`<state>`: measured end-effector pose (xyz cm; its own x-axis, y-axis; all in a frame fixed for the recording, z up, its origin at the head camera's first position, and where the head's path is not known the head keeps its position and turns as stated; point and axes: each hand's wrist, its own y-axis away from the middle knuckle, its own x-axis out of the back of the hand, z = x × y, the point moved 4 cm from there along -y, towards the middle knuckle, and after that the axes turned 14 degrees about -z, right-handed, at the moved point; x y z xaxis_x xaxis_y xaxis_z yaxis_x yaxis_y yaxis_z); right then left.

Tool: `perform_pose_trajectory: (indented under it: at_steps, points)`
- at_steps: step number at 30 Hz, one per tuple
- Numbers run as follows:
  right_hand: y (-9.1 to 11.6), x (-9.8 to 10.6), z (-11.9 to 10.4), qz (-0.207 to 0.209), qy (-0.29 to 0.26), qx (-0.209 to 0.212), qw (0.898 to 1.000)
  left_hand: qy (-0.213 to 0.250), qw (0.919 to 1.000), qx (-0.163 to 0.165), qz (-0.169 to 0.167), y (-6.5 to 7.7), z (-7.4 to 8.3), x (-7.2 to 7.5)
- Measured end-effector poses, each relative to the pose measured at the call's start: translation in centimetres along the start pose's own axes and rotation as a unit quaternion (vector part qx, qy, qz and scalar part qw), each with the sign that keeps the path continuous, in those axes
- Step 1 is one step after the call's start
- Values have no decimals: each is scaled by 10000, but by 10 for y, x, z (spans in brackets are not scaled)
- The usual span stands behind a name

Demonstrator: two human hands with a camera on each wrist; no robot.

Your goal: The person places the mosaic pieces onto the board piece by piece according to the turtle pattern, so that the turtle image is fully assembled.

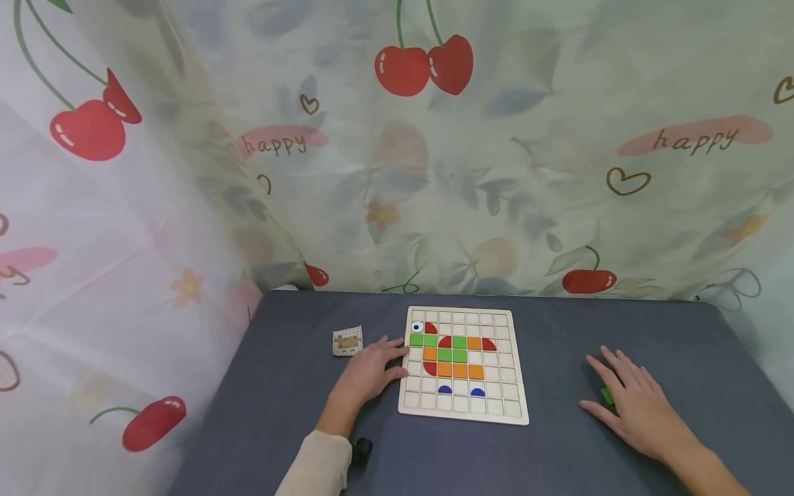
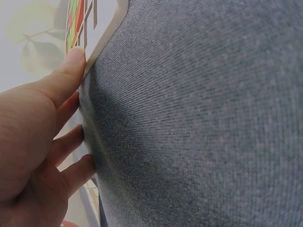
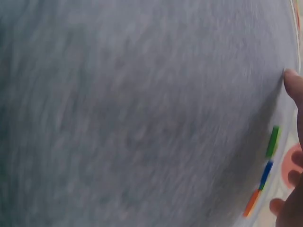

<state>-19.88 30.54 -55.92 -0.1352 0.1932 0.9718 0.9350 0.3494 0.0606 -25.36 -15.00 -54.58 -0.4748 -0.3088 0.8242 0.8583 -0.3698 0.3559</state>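
A pale grid board (image 1: pixel 505 395) lies on the dark table, with red rounded pieces, green and orange squares, two blue half circles and a white square (image 1: pixel 418 327) bearing an eye set in its cells. My left hand (image 1: pixel 370 372) touches the board's left edge; in the left wrist view the thumb (image 2: pixel 73 66) rests at the board's rim. On the right, my right hand (image 1: pixel 642 410) is spread low over the table, partly covering a green piece (image 1: pixel 607 396). Beside its fingers, the right wrist view has a green block (image 3: pixel 273 142), a blue block (image 3: pixel 266 175) and an orange block (image 3: pixel 252 203).
A small picture card (image 1: pixel 348 341) with a coloured grid figure lies left of the board, just beyond the left hand. A black object (image 1: pixel 362 451) sits by the left sleeve. Cherry-patterned cloth (image 1: pixel 428 179) hangs behind the table (image 1: pixel 558 455) and to its left.
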Motion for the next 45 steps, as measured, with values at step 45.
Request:
perform_pose_trajectory:
  at_steps: [45]
  points:
    - [-34,34,-37,1124,-261,494,9921,64,10000,-55,43,2,0,1]
